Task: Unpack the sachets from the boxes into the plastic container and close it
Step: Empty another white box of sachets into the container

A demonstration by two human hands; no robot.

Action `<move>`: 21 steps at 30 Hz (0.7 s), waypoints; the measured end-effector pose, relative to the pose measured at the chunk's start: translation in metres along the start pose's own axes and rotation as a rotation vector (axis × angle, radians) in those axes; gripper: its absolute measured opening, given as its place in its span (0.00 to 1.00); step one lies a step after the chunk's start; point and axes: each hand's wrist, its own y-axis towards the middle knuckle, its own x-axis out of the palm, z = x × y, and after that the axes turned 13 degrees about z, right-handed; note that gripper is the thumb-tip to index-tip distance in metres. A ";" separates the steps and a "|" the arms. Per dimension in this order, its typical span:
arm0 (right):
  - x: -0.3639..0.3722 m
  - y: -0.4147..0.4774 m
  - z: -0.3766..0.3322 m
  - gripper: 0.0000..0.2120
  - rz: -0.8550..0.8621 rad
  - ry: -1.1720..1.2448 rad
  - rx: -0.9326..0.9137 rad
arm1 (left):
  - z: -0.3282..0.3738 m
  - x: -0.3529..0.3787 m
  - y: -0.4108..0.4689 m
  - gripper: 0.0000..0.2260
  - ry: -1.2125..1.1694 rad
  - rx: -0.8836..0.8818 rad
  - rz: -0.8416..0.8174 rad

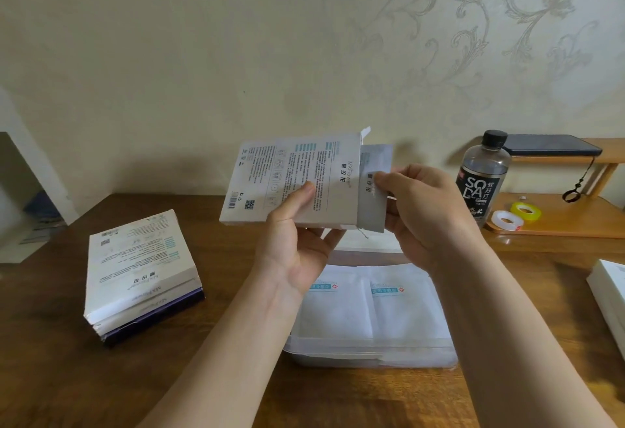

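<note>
One held box [291, 184], and a stack of boxes [142, 275] showing at least three. One plastic container [372, 356] showing two white sachets [334, 312], one grey sachet [373, 207] at the box mouth. One bottle [483, 177]. Two tape rolls [507, 219].

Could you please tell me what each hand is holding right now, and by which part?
The left hand grips the white box at its lower edge; the right hand pinches the sachets sticking out of its open end.
</note>
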 end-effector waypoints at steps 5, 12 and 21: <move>0.004 -0.004 -0.001 0.08 0.049 0.046 0.051 | 0.003 -0.001 -0.001 0.05 -0.034 0.004 0.089; -0.004 0.003 -0.005 0.05 0.147 0.037 0.016 | 0.013 -0.006 0.007 0.06 -0.057 0.045 0.144; -0.037 0.019 0.004 0.37 -0.298 -0.459 -0.599 | 0.020 -0.014 0.017 0.13 -0.119 0.046 0.160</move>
